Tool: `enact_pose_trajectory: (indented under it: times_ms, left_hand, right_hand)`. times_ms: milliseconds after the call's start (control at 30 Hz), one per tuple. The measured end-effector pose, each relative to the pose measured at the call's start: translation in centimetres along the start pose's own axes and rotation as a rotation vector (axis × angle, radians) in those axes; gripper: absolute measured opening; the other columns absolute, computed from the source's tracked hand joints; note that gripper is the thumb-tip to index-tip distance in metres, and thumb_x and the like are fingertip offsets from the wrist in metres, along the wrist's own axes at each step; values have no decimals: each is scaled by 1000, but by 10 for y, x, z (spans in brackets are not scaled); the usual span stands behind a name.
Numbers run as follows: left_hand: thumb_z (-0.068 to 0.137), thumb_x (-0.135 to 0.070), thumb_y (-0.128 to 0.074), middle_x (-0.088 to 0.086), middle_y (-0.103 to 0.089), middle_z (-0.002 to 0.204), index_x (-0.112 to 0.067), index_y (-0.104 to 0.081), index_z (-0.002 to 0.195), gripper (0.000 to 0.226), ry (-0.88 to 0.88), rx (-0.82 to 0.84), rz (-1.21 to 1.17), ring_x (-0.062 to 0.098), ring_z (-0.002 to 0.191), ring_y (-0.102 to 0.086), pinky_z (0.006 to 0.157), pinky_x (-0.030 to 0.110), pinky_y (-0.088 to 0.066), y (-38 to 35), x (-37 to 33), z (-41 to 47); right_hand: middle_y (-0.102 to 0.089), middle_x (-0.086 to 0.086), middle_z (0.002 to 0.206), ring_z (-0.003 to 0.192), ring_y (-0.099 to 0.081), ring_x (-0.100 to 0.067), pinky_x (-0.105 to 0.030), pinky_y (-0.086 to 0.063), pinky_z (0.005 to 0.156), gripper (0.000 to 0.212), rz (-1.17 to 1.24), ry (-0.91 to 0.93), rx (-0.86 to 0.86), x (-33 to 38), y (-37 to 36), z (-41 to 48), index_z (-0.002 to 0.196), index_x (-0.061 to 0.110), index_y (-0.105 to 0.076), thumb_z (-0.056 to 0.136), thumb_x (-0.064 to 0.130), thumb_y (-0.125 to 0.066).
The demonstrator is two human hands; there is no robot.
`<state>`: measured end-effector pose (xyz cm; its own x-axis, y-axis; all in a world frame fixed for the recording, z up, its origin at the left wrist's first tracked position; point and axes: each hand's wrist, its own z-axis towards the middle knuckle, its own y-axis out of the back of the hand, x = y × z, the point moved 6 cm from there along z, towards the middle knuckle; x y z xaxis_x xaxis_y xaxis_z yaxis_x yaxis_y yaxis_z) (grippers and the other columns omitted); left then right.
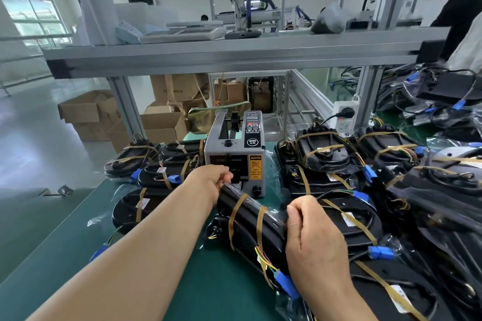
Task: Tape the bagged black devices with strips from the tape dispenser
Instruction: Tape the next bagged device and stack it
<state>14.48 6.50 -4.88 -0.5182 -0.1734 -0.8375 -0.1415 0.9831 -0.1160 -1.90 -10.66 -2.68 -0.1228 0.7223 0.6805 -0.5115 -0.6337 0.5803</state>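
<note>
While the bagged black device [250,219] is held on edge over the table [78,255], just before the tape dispenser [234,154], its far end is gripped by the left hand [208,182] and its near end by the right hand [310,232]; another strip must likely be drawn next

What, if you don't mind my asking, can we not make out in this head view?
Tape dispenser outlet: covered by the left hand, which grips the far end of the bagged device; no waiting strip can be seen.
Right hand fingertips: curled out of sight on the device, so any tape under them is hidden.
Caution label small print: too small to read.
Person at top right: blurred and cut off by the edge.
</note>
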Motion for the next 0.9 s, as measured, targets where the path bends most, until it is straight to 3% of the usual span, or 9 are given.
enact_pose_trajectory:
  times_ms: [67, 200, 367, 567, 667, 800, 900]
  left_hand:
    - [99, -6, -54, 5, -55, 52, 0, -53, 71, 29, -27, -30, -35, 6, 52, -38, 56, 18, -35, 0, 0, 6]
    - [97, -8, -59, -1, -51, 35, -5, -54, 68, 29, -66, -80, -61, 4, 41, -42, 53, 14, -36, 0, -1, 13]
    - [99, -7, -53, -1, -43, 31, -6, -47, 74, 26, -51, -92, -190, 4, 20, -37, 27, 9, -29, -7, -1, 20]
    - [92, -9, -54, 1, -46, 61, -13, -48, 72, 22, -215, -200, -266, 7, 41, -44, 32, 16, -35, -8, 2, 8]
    - [87, -10, -65, -2, -56, 58, -12, -61, 76, 12, -348, -268, -233, 6, 44, -48, 37, 16, -38, 4, -4, -28]
    - [90, -18, -66, -3, -59, 63, -18, -71, 74, 17, -599, 27, 155, 6, 53, -52, 61, 22, -44, 6, -5, -91]
    - [89, -23, -67, -5, -56, 62, -24, -72, 70, 20, -618, 222, 401, 6, 58, -49, 67, 20, -44, 3, 15, -127]
  right_hand:
    - [-53, 12, 74, 67, -52, -3, -21, -37, 56, 26, 20, 16, 37, -1, -1, 1, 83, 34, -42, 95, 54, -32]
    - [-55, 13, 78, 77, -53, -2, -26, -47, 64, 26, 89, 4, 51, -5, -1, 1, 83, 33, -50, 86, 58, -57]
    - [-53, 12, 76, 74, -54, -8, -25, -45, 59, 23, 99, 61, 8, -4, 0, 0, 74, 29, -51, 91, 42, -60]
    - [-53, 11, 76, 77, -54, -9, -27, -46, 60, 25, 138, 25, 5, -8, 1, 0, 74, 30, -48, 94, 42, -57]
    - [-53, 9, 75, 76, -54, -11, -24, -44, 60, 26, 170, 15, 18, -8, 0, 0, 73, 29, -49, 94, 42, -56]
    - [-55, 6, 70, 72, -54, -13, -21, -41, 61, 28, 276, -40, 29, -9, -2, 2, 68, 25, -53, 94, 34, -59]
    - [-59, 3, 72, 71, -55, -11, -25, -44, 65, 30, 356, -115, 83, -11, -5, 3, 67, 21, -57, 95, 31, -59]
